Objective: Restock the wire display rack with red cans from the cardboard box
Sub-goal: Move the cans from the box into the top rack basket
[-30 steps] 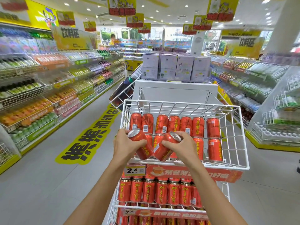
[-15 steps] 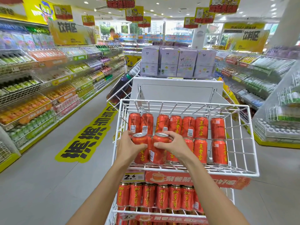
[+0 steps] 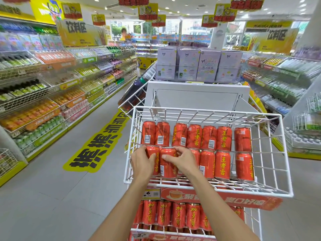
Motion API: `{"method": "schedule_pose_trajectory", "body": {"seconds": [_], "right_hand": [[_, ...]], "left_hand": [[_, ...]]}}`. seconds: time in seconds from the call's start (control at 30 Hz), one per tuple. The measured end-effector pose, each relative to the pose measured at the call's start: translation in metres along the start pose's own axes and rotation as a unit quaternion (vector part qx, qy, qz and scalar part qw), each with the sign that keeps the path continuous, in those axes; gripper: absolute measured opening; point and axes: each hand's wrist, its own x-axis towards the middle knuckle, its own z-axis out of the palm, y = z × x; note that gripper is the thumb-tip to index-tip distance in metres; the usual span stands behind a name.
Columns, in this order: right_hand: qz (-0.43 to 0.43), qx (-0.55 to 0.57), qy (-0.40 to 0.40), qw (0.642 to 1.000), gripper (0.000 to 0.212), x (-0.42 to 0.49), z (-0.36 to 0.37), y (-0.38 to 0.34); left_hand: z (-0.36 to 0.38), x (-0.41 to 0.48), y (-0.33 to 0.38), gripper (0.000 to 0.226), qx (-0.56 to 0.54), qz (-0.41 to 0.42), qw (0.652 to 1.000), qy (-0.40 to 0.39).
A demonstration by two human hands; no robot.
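1. Head view: two bare forearms reach into the top tier of a white wire display rack.
2. The left grip is closed round a red cylindrical metal can with yellow characters, the first red can. This can stands at the left end of the tier's front row. The thumb lies across its face.
3. The right grip holds the second red can, which touches the first on its right. The fingers curl over its top edge and the thumb presses its front.
4. Both held cans are upright, low against the wire floor of the tier.
5. A back row of red cans stands upright behind the hands. More front-row red cans stand to the right of the right grip.
6. A red paper shelf strip hangs below the front rim. Under it, a lower row of red cans fills the next tier.
7. A white cabinet behind the rack carries lilac cartons.
8. A yellow floor sticker lies in the aisle to the left, beside stocked drink shelves.
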Motion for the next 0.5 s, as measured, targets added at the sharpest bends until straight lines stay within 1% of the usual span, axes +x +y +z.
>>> {"method": "schedule_pose_trajectory", "body": {"seconds": [0.1, 0.13, 0.2, 0.27, 0.33, 0.37, 0.43, 0.5], "right_hand": [[-0.023, -0.024, 0.028, 0.999, 0.037, -0.0008, 0.0019, 0.0032], [-0.025, -0.030, 0.032, 0.999, 0.044, -0.0001, 0.0017, 0.0041], [-0.022, -0.038, 0.042, 0.998, 0.065, 0.0000, 0.0007, 0.0039], [-0.016, -0.052, 0.065, 0.996, 0.074, -0.0014, 0.0000, 0.0018], [-0.010, -0.063, 0.074, 0.995, 0.074, -0.0019, 0.0008, -0.0011], [-0.009, -0.068, 0.074, 0.995, 0.069, -0.0024, 0.0013, -0.0021], [-0.011, -0.078, 0.072, 0.994, 0.054, -0.0042, 0.0017, -0.0041], [-0.015, -0.086, 0.071, 0.994, 0.044, -0.0042, 0.0013, -0.0044]], "left_hand": [[0.0009, 0.0009, -0.0007, 0.022, -0.006, -0.007, 1.000, 0.000], [0.0011, 0.0010, -0.0008, 0.022, -0.008, -0.010, 1.000, 0.002], [0.0020, 0.0017, -0.0011, 0.022, -0.010, -0.011, 1.000, 0.006], [0.0027, 0.0018, -0.0015, 0.021, -0.014, -0.013, 1.000, 0.010], [0.0031, 0.0019, -0.0016, 0.021, -0.017, -0.020, 1.000, 0.011], [0.0032, 0.0022, -0.0021, 0.022, -0.016, -0.022, 1.000, 0.011], [0.0035, 0.0020, -0.0025, 0.022, -0.013, -0.021, 1.000, 0.011], [0.0034, 0.0021, -0.0021, 0.021, -0.013, -0.017, 1.000, 0.011]]}}
